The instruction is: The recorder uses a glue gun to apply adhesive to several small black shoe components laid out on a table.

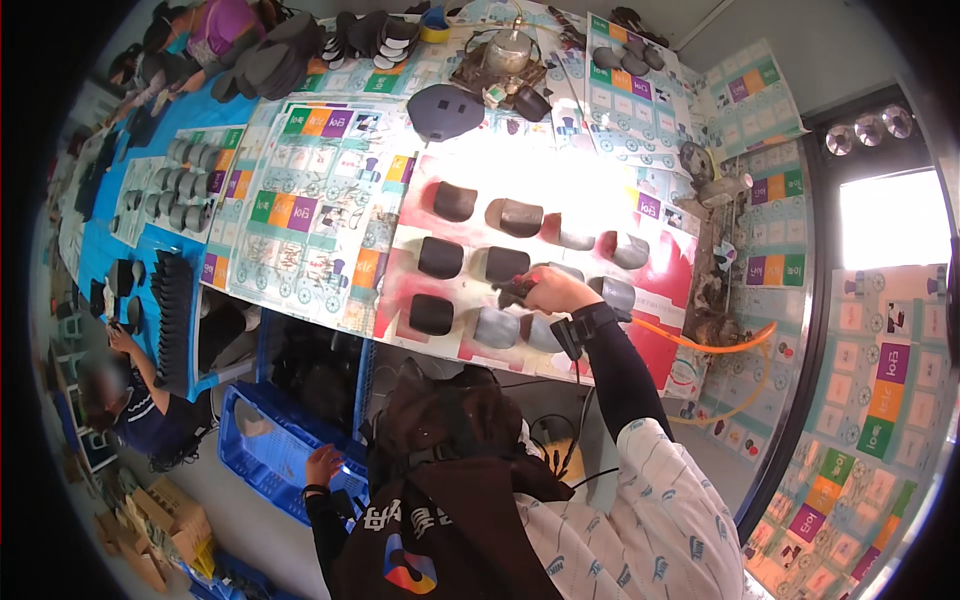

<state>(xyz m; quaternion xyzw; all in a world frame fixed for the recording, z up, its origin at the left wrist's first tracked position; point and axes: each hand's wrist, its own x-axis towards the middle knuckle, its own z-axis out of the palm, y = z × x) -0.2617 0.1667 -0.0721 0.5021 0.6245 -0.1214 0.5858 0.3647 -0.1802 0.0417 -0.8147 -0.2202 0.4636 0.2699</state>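
Observation:
My right hand [556,290] is closed around a small dark spray gun [514,291], held over the paper-covered table. An orange hose [715,346] runs out from behind my right wrist. Under and around the gun lie several curved, rounded pieces in loose rows. Some are dark brown, like the dark piece [440,257] on the left; others look grey, like the grey piece [496,327] at the front. Reddish stain marks the sheet [640,340] beneath them. My left hand [323,465] hangs low beside a blue crate [262,470], fingers apart, holding nothing.
Farther back are a dark flat panel [445,112] and a metal pot [508,50]. Stacks of dark pieces [270,60] line the far left. Two people, one in a purple top [222,28] and one in dark clothes [165,425], are on the left. A wall stands close at right.

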